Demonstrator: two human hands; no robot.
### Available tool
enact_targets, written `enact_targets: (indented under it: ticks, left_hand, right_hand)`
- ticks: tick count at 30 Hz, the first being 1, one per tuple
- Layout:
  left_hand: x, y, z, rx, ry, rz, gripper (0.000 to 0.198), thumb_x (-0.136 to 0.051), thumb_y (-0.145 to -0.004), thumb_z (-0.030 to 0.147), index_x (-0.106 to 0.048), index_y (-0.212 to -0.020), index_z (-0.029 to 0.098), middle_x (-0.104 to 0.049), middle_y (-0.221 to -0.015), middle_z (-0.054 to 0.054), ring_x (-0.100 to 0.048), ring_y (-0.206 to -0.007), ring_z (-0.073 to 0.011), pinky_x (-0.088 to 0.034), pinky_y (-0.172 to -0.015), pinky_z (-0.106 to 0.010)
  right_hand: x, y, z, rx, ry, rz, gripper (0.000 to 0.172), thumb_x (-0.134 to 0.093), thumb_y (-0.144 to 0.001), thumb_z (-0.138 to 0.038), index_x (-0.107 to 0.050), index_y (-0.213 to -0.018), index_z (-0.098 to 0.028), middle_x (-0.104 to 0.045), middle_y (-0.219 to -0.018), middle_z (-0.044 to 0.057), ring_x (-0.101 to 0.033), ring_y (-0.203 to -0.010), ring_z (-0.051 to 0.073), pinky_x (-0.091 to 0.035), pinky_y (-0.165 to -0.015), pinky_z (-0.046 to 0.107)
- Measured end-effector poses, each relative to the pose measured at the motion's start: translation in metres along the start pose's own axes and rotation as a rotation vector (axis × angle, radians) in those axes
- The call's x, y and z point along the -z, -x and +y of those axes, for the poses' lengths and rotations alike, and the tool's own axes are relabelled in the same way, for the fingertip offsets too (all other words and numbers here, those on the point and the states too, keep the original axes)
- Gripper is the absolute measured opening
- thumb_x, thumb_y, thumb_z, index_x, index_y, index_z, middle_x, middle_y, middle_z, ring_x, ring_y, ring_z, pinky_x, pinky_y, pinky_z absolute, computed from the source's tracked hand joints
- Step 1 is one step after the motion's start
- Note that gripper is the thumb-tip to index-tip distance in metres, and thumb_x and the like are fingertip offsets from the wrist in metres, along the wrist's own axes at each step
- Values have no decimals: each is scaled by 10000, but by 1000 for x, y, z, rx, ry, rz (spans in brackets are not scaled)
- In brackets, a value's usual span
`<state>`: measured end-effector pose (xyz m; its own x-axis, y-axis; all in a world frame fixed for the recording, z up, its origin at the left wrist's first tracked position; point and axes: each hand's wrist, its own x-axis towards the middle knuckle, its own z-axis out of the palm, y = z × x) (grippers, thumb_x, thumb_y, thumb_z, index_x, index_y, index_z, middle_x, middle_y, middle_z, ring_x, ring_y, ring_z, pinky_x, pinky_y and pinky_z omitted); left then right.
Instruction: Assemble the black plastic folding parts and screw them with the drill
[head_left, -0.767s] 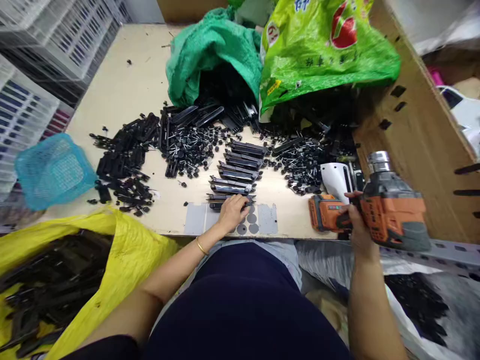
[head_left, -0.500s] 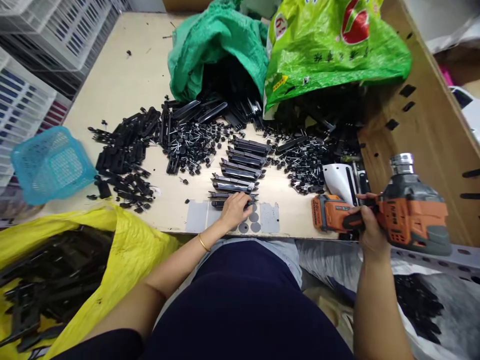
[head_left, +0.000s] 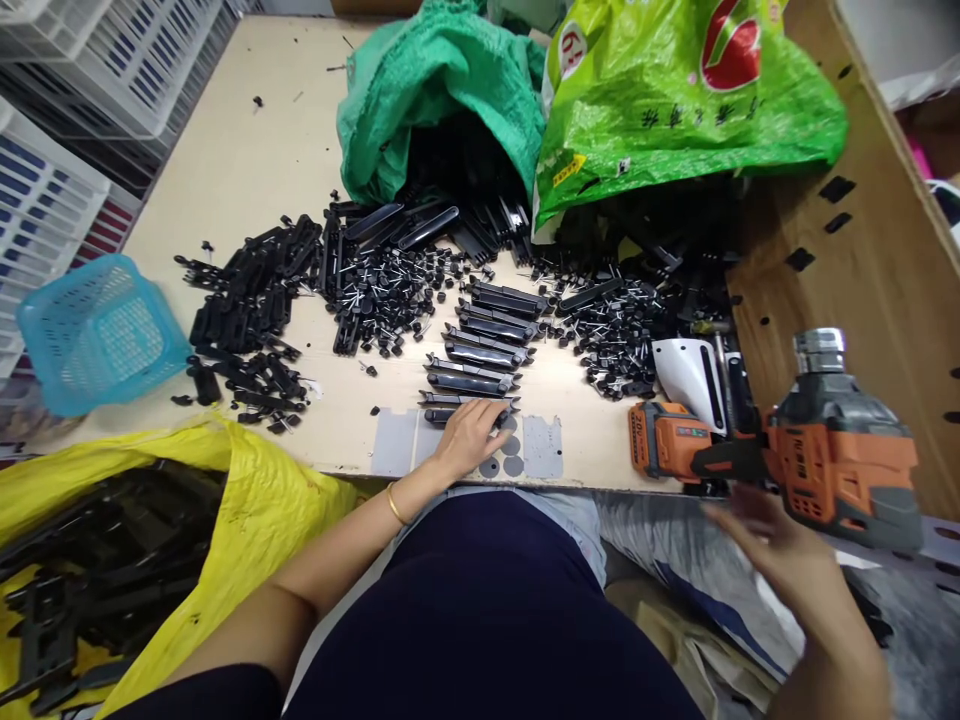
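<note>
My left hand [head_left: 469,436] rests with curled fingers on the nearest black plastic strip [head_left: 463,406] of a row of such strips [head_left: 484,345] at the table's front edge. Whether it grips the strip I cannot make out. My right hand [head_left: 780,543] is open, fingers spread and a little blurred, just below the orange and grey power driver [head_left: 795,450], apart from it. The driver lies on its side at the table's right front corner with its metal nose pointing away.
Heaps of small black parts and screws [head_left: 390,285] cover the tabletop [head_left: 247,160]. A green mesh sack [head_left: 435,95] and a green printed bag [head_left: 675,90] lie at the back. A blue basket [head_left: 97,330] sits left, a yellow bag [head_left: 187,520] of black parts below it. A wooden panel [head_left: 862,240] stands right.
My right hand has let go of the power driver and dropped back toward me, fingers opening. The driver now lies on the table corner. My left hand has stayed on the strip.
</note>
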<state>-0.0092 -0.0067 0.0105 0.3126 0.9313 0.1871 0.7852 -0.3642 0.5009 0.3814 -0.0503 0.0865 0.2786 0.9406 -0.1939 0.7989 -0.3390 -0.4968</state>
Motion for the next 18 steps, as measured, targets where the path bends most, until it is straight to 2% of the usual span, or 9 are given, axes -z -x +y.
enact_targets:
  ticks: [2,3,4,5,6,8,11,14,18]
  left_hand:
    - [8,2,-1,-3,14,60,263,-509,-894,287,-566,-1110,150,-655,-961,-76,-587,-889,-211,-475,-786,-341]
    - [12,1,-3,18,3,90,256,-484,-905,278,-570,-1111,152,-657,-980,-80,-587,-910,-215,-475,-804,-350]
    - [14,-2,-7,49,-18,115,265,-464,-912,264,-568,-1129,153,-656,-1018,-87,-584,-952,-222,-472,-841,-365]
    - [16,-6,-11,77,-42,130,293,-451,-915,252,-555,-1168,148,-647,-1082,-99,-572,-1018,-234,-460,-895,-386]
    - [16,-11,-16,96,-65,130,331,-444,-916,245,-532,-1216,137,-624,-1161,-112,-548,-1095,-245,-438,-954,-405]
    - [12,-20,-26,98,-100,86,390,-436,-919,238,-490,-1283,109,-546,-1310,-131,-477,-1228,-255,-384,-1048,-419]
    - [1,-25,-36,87,-131,2,395,-412,-933,236,-493,-1296,105,-444,-1424,-119,-414,-1311,-246,-359,-1090,-406]
    - [-6,-22,-36,123,-149,-21,400,-402,-939,238,-490,-1313,129,-403,-1457,-95,-387,-1338,-235,-362,-1096,-407]
    - [-11,-21,-32,177,-161,-42,405,-394,-942,238,-492,-1319,125,-397,-1459,-90,-379,-1345,-240,-367,-1094,-418]
  right_hand:
    - [-2,10,-10,-17,14,-296,407,-681,-572,-624,-634,-820,-304,-713,-761,100,-688,-729,342,-571,-692,501]
    - [-10,10,-24,17,-29,-422,418,-671,-603,-608,-643,-870,-288,-722,-803,96,-694,-771,327,-573,-729,480]
    - [-22,7,-45,85,-81,-492,419,-643,-665,-581,-643,-942,-267,-725,-876,91,-693,-832,301,-567,-782,453]
    - [-38,1,-69,172,-124,-509,388,-605,-736,-542,-635,-987,-248,-718,-949,89,-685,-887,275,-554,-826,426]
    - [-58,-8,-96,261,-157,-476,337,-557,-802,-502,-630,-998,-238,-702,-1010,87,-670,-935,252,-539,-858,402]
    - [-101,-27,-149,439,-217,-365,282,-506,-865,-416,-610,-1038,-219,-677,-1045,89,-657,-908,220,-538,-827,373]
    - [-156,-50,-202,710,-47,-320,236,-538,-855,-278,-598,-1064,-187,-639,-1078,118,-602,-991,240,-506,-857,382]
    - [-181,-58,-217,740,207,-326,133,-520,-851,-185,-615,-943,-170,-648,-961,122,-584,-979,255,-493,-809,363]
    - [-190,-44,-219,598,301,-274,147,-474,-868,-163,-611,-920,-154,-662,-914,112,-606,-886,231,-467,-752,320]
